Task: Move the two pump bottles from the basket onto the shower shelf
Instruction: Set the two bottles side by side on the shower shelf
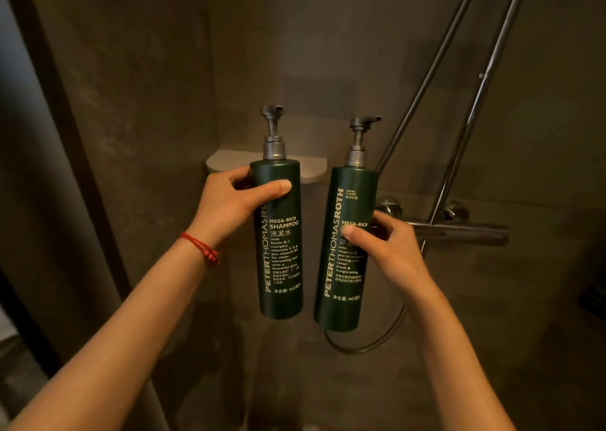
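Your left hand [229, 201], red cord at wrist [201, 248], wrapped round upper body of shampoo bottle [282, 253]; bottle upright, in air before corner shelf [313, 168]. Your right hand [390, 247] clasps second green pump bottle [341, 266], tilted slightly, just beside first, not touching. Shower rail [472, 109] and mixer [459, 230] at right.

Both dark green bottles say PETERTHOMASROTH up the side. The left bottle [281, 240] reads MEGA-RICH SHAMPOO, 洗发水, 443 at the bottom – the right bottle [344, 250] reads SKIN CARE, MEGA-RICH, 443 too – thumb covers the rest.
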Tool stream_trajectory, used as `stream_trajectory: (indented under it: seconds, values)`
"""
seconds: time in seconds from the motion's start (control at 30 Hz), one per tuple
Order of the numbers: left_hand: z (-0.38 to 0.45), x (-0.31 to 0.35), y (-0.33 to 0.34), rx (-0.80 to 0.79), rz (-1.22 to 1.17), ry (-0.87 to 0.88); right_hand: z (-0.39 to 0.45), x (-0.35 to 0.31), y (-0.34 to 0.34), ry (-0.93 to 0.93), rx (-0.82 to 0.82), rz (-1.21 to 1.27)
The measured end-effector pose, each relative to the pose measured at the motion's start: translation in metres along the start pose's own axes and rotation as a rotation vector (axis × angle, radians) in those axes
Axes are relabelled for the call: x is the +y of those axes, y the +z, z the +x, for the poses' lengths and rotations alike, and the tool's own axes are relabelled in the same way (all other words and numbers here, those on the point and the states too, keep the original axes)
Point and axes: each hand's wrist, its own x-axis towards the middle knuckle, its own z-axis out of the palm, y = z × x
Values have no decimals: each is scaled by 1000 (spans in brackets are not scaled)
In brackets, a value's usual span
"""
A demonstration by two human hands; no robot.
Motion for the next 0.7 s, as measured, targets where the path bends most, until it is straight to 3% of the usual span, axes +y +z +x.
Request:
stream_trajectory:
  seconds: [0.2,0.7]
  values:
    - [35,14,-12,60,107,113,34,-14,10,-69,70,-42]
    - [123,43,1,258,67,246,140,-64,12,-275,93,-111]
